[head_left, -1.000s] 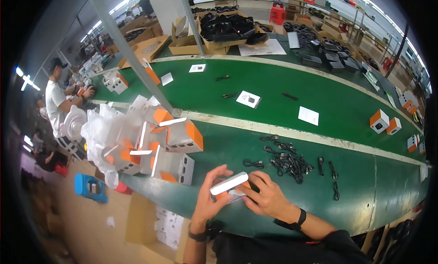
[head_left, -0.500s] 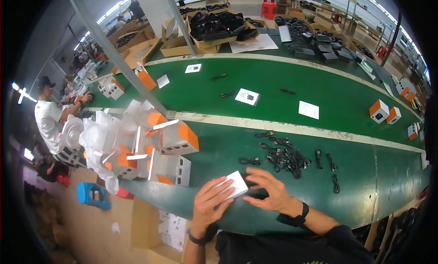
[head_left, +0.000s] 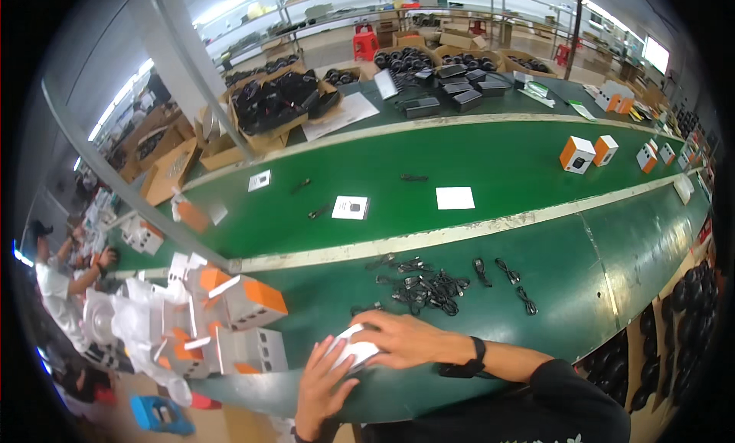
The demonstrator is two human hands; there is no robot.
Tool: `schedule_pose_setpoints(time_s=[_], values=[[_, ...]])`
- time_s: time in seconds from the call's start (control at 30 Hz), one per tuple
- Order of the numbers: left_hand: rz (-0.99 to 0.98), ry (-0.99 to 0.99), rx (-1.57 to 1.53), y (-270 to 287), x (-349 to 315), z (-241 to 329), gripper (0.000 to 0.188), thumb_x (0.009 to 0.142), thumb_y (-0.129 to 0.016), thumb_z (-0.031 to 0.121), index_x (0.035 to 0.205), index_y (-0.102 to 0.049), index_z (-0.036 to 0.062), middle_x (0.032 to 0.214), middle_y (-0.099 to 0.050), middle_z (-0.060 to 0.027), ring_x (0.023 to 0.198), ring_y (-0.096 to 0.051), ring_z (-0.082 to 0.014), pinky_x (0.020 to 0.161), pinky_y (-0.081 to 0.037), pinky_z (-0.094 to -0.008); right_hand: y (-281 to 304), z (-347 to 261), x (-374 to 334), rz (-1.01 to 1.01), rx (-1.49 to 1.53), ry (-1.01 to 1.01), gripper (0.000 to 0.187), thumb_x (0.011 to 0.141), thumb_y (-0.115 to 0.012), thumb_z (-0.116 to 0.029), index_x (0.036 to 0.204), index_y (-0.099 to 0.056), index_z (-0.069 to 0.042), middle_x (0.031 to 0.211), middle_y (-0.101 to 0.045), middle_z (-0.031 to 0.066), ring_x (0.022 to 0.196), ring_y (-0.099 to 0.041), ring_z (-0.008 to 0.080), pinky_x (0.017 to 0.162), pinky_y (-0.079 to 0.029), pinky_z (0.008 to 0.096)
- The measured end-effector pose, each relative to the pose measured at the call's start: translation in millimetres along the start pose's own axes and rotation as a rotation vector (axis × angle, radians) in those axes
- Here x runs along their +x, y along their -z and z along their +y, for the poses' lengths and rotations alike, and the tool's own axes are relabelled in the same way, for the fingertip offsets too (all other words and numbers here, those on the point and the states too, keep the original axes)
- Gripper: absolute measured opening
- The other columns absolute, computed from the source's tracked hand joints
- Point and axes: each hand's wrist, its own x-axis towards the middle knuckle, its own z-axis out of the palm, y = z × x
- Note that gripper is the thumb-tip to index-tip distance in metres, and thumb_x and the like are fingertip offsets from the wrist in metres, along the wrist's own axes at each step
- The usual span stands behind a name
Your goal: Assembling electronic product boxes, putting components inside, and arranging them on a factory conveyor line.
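Note:
Near the front edge of the green table, my left hand (head_left: 323, 388) grips a small white box-shaped thing (head_left: 354, 346), fingers along its left side. From the right, my right hand (head_left: 404, 338) reaches over it, its curled fingers closed against the top and covering part of it. Whether this is a box or a thick stack of paper I cannot make out. Just beyond my hands lies a heap of coiled black cables (head_left: 430, 291). Apart from it, to the right, are a few single cables (head_left: 480, 272). Open white-and-orange boxes (head_left: 256, 304) crowd together on my left.
Beyond a pale rail, a green belt (head_left: 298, 232) carries leaflets (head_left: 351, 207), black cables (head_left: 414, 178) and closed white-and-orange boxes (head_left: 576, 155). A metal post (head_left: 187, 68) rises at the left. Another person (head_left: 65, 286) works at the far left. Black devices (head_left: 467, 98) lie on the far table.
My right hand has moved from beside the white thing onto it, and its fingers have closed in. The view has turned right, so the table appears shifted left.

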Motion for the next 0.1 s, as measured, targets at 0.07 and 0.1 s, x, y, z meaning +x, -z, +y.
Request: schedule_pose_setpoints(time_s=[0.07, 0.1], values=[[-0.018, 0.031, -0.161, 26, 45, 25, 0.061, 0.083, -0.09, 0.021, 0.14, -0.072, 0.0063, 0.158, -0.06, -0.02, 0.149, -0.053, -0.0447, 0.121, -0.042, -0.0591, 32, 7, -23, 0.242, -0.118, -0.113, 0.048, 0.088, -0.09, -0.02, 0.126, -0.064, -0.005, 0.134, -0.062, 0.0166, 0.116, -0.071, 0.0378, 0.093, -0.062, 0.0449], [-0.075, 0.052, -0.153, 39, 60, 30, 0.069, 0.082, -0.091, 0.026, 0.144, -0.069, 0.006, 0.162, -0.055, -0.0228, 0.15, -0.05, -0.0461, 0.121, -0.042, -0.0575, 51, 15, -32, 0.4, -0.081, -0.169, 0.047, 0.089, -0.089, -0.021, 0.127, -0.066, -0.007, 0.136, -0.063, 0.0158, 0.115, -0.072, 0.035, 0.093, -0.063, 0.0452]])
